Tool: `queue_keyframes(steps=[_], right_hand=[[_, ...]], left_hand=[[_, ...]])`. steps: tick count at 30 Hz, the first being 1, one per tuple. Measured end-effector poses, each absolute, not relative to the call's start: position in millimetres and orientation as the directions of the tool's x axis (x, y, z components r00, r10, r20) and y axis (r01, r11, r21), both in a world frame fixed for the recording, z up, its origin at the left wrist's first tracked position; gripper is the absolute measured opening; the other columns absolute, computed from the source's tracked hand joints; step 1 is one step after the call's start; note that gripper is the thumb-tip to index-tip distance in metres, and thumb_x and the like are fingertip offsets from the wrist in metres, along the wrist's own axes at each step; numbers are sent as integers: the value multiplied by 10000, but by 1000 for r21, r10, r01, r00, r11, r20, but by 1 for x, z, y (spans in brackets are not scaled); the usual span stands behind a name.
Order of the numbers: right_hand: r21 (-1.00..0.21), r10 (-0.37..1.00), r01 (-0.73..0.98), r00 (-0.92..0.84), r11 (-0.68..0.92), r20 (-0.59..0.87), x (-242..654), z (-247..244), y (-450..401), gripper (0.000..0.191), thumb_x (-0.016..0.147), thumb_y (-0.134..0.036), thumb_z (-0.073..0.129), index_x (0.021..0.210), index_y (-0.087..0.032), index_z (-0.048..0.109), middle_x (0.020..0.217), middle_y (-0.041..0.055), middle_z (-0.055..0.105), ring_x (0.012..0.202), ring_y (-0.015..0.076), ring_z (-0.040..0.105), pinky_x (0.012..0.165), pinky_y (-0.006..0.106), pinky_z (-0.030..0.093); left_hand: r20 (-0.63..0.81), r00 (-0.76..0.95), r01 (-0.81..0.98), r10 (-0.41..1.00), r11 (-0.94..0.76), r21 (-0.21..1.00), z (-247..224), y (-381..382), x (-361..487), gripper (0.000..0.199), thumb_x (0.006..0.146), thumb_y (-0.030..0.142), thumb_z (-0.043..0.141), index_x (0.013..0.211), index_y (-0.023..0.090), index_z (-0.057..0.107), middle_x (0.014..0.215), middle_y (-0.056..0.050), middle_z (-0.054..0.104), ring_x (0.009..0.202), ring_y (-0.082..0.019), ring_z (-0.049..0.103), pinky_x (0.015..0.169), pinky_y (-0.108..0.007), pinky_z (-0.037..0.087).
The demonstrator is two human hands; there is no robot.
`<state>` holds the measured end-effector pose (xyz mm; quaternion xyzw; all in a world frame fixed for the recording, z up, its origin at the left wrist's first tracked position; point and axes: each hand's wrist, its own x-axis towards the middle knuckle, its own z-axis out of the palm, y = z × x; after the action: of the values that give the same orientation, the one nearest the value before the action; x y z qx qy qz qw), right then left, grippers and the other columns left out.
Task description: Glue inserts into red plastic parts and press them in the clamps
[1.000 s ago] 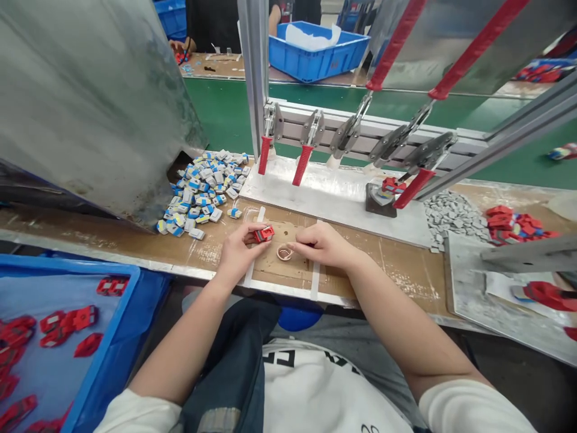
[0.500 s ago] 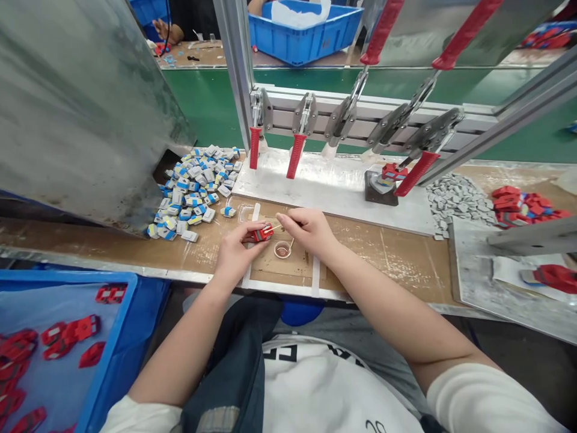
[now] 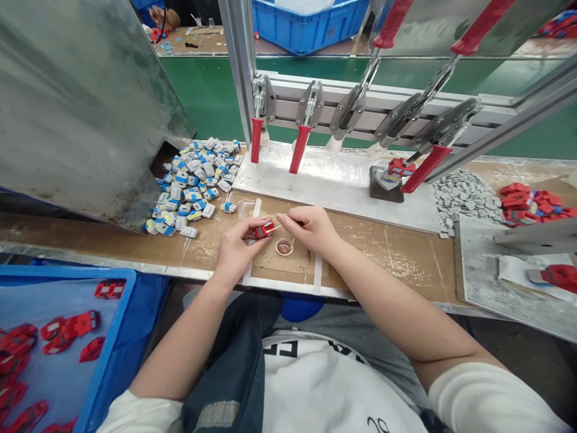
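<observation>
My left hand (image 3: pixel 235 246) pinches a small red toy car body (image 3: pixel 264 229) above the bench. A thin pale stick (image 3: pixel 276 228) is held between the fingers of my right hand (image 3: pixel 311 228), its tip at or very near the car's right side; contact is too small to make out. Just below sits a small round cup (image 3: pixel 284 246) of brownish liquid, with another thin stick leaning at its rim. The cup stands on a piece of cardboard (image 3: pixel 288 265) taped to the bench.
Grey-white and blue toy parts (image 3: pixel 193 186) are heaped at left. A metal plate (image 3: pixel 315 180) lies behind, under red-handled toggle clamps (image 3: pixel 301 149); one presses a red part on a black block (image 3: pixel 386 185). Grey chips (image 3: pixel 469 198) lie right. A blue bin (image 3: pixel 128 300) holds red car bodies. A co-worker's hand (image 3: pixel 163 17) shows beyond.
The view has shifted slightly. The toy car has turned a little in my left hand, and the stick's tip has drawn back from over the car toward its right side.
</observation>
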<state>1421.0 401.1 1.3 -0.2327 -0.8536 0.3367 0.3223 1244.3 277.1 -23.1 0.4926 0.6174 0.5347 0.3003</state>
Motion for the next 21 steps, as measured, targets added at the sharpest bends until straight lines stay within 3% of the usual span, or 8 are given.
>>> queue_keyframes(steps=[8,12,15,17,21], right_hand=[[-713,654,222,-633,665,413,1426,5,406,571,1070,-474,489,615,-224,250,566,-47,281,557,100,271,579,301,233],[-670,495,156,-795,726,352,1440,10,408,580,1084,-463,476,604,-216,265,562,-47,294,550,97,275,589,308,227],[-571,340,183,-923,800,182,1451,18,410,582,1083,-500,522,602,-199,391,579,-28,417,562,105,335,602,317,217],[-512,354,246,-927,823,123,1450,27,413,555,1083,-535,542,646,-196,502,632,-4,521,591,122,394,609,322,218],[-463,448,320,-872,827,196,1404,48,424,460,1107,-508,531,800,-200,679,772,48,667,675,162,520,633,319,277]], left_hand=[[127,-350,257,928,-35,966,-21,278,1245,336,826,268,870,1146,209,787,1238,-99,808,1052,-249,793,985,-412,645],[116,-396,240,911,-19,971,-19,274,1246,367,820,294,872,1161,207,765,1207,-103,810,1033,-250,795,989,-420,640],[103,-467,165,878,-28,986,-15,257,1245,460,813,305,880,1227,208,706,1228,-115,800,1111,-257,783,1039,-425,622],[104,-524,126,845,-44,991,-12,240,1242,472,801,317,898,1208,202,688,1241,-129,794,1140,-261,777,1054,-424,616],[85,-600,53,795,-66,996,-10,207,1231,438,790,354,926,1131,180,712,1193,-138,806,1101,-270,793,1047,-429,622]])
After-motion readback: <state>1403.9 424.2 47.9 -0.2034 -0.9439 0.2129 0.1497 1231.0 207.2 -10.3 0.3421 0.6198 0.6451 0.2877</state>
